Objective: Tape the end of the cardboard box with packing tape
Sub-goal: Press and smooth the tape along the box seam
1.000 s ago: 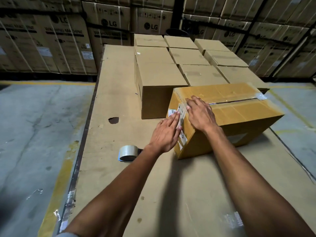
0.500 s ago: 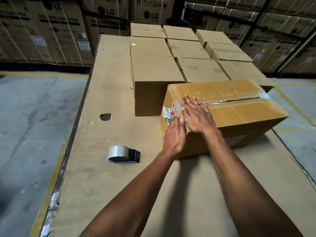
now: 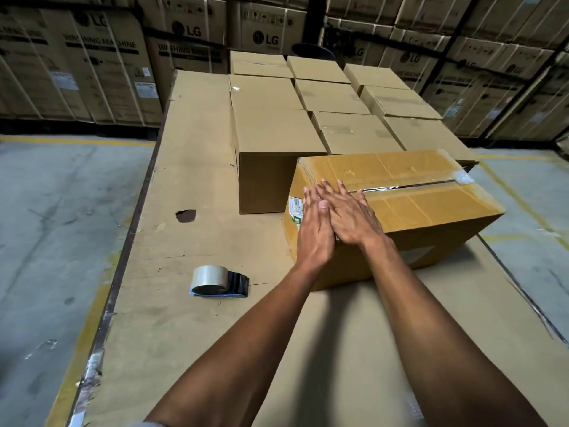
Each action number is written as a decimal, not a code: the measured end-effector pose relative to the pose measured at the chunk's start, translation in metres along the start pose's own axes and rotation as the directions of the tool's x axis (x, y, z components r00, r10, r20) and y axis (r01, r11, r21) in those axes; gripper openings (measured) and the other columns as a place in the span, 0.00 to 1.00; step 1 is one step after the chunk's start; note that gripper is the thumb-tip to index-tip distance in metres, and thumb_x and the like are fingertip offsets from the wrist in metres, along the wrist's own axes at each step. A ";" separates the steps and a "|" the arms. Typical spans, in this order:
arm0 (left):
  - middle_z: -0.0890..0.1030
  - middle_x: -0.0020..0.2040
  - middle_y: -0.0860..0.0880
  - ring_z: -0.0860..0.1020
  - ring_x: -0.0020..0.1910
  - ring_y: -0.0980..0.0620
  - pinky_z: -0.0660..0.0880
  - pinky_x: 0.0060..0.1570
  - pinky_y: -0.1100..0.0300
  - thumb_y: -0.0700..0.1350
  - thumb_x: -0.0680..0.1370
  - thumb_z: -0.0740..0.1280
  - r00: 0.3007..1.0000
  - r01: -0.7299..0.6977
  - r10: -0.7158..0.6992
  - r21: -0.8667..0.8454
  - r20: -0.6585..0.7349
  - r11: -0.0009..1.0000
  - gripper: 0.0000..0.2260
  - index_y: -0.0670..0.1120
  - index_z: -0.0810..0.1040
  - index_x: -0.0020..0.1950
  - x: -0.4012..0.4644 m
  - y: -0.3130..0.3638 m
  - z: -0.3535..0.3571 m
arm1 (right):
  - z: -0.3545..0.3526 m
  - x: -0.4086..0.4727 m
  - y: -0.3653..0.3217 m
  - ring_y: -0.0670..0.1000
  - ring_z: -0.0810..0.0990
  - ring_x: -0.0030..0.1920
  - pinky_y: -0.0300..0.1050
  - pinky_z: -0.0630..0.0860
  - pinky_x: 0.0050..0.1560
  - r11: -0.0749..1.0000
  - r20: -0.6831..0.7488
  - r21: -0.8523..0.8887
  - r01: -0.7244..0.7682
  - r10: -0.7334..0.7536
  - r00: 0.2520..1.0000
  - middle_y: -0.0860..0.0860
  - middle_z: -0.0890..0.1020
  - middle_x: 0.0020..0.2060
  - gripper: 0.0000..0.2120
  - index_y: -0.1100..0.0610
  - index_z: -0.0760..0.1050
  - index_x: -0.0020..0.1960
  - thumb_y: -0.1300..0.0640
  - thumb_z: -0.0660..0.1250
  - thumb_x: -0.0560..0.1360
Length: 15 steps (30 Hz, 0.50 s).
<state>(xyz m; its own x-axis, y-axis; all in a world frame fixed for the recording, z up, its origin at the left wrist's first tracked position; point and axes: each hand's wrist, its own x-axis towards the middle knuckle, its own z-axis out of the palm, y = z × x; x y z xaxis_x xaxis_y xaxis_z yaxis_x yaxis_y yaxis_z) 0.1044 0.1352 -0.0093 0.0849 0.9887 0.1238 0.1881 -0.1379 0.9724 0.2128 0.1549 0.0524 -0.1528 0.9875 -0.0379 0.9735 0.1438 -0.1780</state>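
Box (image 3: 400, 211) sits right of centre on cardboard-covered tabletop (image 3: 191, 229). Left hand (image 3: 314, 229) and right hand (image 3: 351, 217) flat, fingers extended, pressing its near end; no grip. Tape roll (image 3: 212, 280) lies left. Plain boxes (image 3: 268, 124) behind; LG cartons (image 3: 101, 63) line wall, concrete floor (image 3: 55, 211).

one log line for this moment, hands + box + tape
phase: pressing tape down | left hand: flat on box end | right hand: flat on top edge | box: on table | tape dispenser: on table, untouched

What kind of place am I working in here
Most likely a warehouse packing area: stacked LG washing machine cartons line the back, plain cardboard boxes cover the worktable, and yellow floor lines mark the concrete.
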 end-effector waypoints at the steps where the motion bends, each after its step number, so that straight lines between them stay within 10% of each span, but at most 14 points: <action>1: 0.48 0.89 0.55 0.47 0.87 0.58 0.49 0.86 0.53 0.62 0.89 0.43 0.999 0.036 -0.036 -0.013 -0.001 0.999 0.30 0.52 0.48 0.89 -0.003 -0.003 0.001 | 0.000 0.000 -0.001 0.49 0.43 0.86 0.66 0.42 0.84 1.000 -0.007 -0.004 -0.008 0.008 1.000 0.38 0.49 0.85 0.27 0.41 0.49 0.86 0.41 0.45 0.88; 9: 0.56 0.89 0.51 0.56 0.87 0.49 0.55 0.85 0.50 0.65 0.88 0.41 0.972 0.214 -0.222 0.099 0.073 0.972 0.33 0.52 0.49 0.90 -0.014 -0.038 -0.005 | 0.004 0.002 -0.006 0.53 0.49 0.86 0.63 0.48 0.85 0.993 -0.099 0.019 -0.118 0.119 0.988 0.45 0.57 0.85 0.28 0.50 0.56 0.86 0.46 0.47 0.87; 15: 0.49 0.89 0.55 0.48 0.87 0.60 0.48 0.85 0.58 0.60 0.89 0.43 0.999 0.025 -0.024 0.024 -0.041 0.999 0.30 0.51 0.48 0.89 0.004 -0.011 0.000 | 0.002 -0.003 -0.003 0.50 0.49 0.86 0.65 0.47 0.84 1.000 -0.082 0.020 -0.021 0.023 0.996 0.40 0.54 0.85 0.26 0.41 0.53 0.85 0.45 0.47 0.87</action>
<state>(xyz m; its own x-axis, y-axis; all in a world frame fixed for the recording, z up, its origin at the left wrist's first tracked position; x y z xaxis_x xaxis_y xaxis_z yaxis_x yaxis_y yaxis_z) 0.1026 0.1408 -0.0199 0.0399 0.9933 0.1087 0.2139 -0.1148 0.9701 0.2097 0.1514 0.0511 -0.1158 0.9925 0.0387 0.9729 0.1212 -0.1967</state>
